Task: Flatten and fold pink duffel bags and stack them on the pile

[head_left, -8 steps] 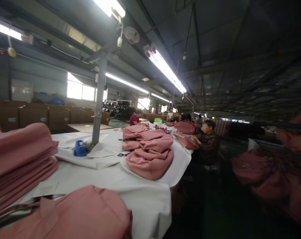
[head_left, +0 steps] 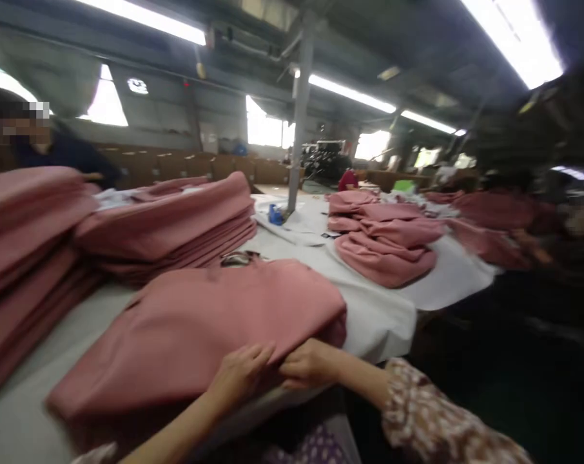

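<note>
A large pink bag [head_left: 200, 322] lies flat at the near edge of the table, a dark strap or handle showing behind its far side. My left hand [head_left: 241, 370] rests on its near edge, fingers bent over the material. Close beside it, my right hand [head_left: 310, 362] is closed on the same edge, nearer the bag's right corner. The fingertips of my right hand are partly hidden in the fold. Both hands look slightly blurred.
Stacks of pink bag pieces [head_left: 176, 225] rise on the left. More pink bags [head_left: 389, 248] are heaped further along the white-covered table [head_left: 379, 316]. A blue tape dispenser [head_left: 275, 214] stands by a grey post [head_left: 301, 116]. Co-workers are at the far left and right.
The view has swung left and down. Both my hands have come into view on the near pink bag, which now shows almost whole, and a co-worker appears at the left.
</note>
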### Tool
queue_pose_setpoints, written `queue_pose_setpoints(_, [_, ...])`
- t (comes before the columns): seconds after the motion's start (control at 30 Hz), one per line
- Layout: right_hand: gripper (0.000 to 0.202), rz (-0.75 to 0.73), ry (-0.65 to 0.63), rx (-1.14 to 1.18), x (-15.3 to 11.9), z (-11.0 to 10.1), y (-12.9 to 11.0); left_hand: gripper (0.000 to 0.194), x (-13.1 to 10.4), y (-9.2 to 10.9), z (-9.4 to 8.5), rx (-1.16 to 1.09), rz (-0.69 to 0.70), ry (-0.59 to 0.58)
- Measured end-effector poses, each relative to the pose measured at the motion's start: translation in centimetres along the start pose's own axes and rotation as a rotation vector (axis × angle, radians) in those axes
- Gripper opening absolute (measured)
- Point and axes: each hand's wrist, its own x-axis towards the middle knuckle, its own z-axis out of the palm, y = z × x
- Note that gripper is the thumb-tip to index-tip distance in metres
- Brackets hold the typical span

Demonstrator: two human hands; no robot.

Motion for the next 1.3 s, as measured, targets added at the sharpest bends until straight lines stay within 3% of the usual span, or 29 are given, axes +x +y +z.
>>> queue_pose_setpoints(0.1, [0.025, 0.036, 0.154, 0.073, 0.1, 0.7, 0.3, 0.039, -2.2, 0.4, -0.9, 0.066, -0.093, -0.141])
queue_pose_setpoints(0.13, [0.039, 0.094, 0.137, 0.030, -0.4, 0.4, 1.1, 0.038, -2.1, 0.7, -1.2, 0.082, -0.107, -0.168])
queue_pose_setpoints(0.2, [0.064, 0.250, -0.029, -0.060, -1.9, 0.1, 3.5, 0.036, -1.2, 1.3, -1.9, 0.112, -0.116, -0.203])
queue_pose_setpoints(0.3, [0.074, 0.292, -0.146, -0.215, -4.0, 1.9, 7.5, 0.033, -0.3, 1.5, -3.5, 0.148, -0.108, -0.239])
queue_pose_setpoints(0.37, [0.078, 0.284, -0.179, -0.237, -5.0, 3.8, 9.5, 0.040, -1.0, 0.8, -5.7, 0.183, -0.109, -0.258])
queue_pose_setpoints(0.43, [0.080, 0.272, -0.207, -0.195, -5.6, 5.2, 10.6, 0.068, -2.7, -0.7, -9.0, 0.258, -0.167, -0.293])
queue_pose_setpoints(0.5, [0.081, 0.278, -0.237, -0.131, -5.9, 5.2, 10.7, 0.102, -5.0, -2.9, -12.6, 0.366, -0.315, -0.368])
queue_pose_setpoints(0.53, [0.080, 0.289, -0.255, -0.105, -5.7, 4.8, 10.6, 0.108, -6.3, -4.0, -14.2, 0.407, -0.397, -0.431])
queue_pose_setpoints(0.57, [0.080, 0.301, -0.276, -0.089, -5.4, 4.1, 10.3, 0.107, -7.4, -5.2, -15.4, 0.435, -0.444, -0.491])
queue_pose_setpoints(0.63, [0.078, 0.332, -0.313, -0.117, -4.5, 2.4, 9.7, 0.087, -9.4, -7.0, -16.7, 0.462, -0.453, -0.528])
queue_pose_setpoints(0.77, [0.076, 0.440, -0.328, -0.312, -3.1, -0.2, 8.6, 0.066, -12.3, -8.0, -15.0, 0.440, -0.342, -0.476])
queue_pose_setpoints(0.87, [0.074, 0.436, -0.326, -0.305, -3.6, -0.3, 7.9, 0.061, -14.4, -7.5, -12.5, 0.499, -0.305, -0.331])
queue_pose_setpoints(1.13, [0.049, 0.340, -0.122, -0.486, -7.4, 3.4, 3.6, 0.059, -20.1, -6.7, -7.0, 0.484, -0.306, -0.075])
queue_pose_setpoints(1.3, [0.056, 0.345, -0.047, -0.486, -10.2, 5.9, 0.7, 0.066, -22.0, -5.5, -5.3, 0.439, -0.328, -0.039])
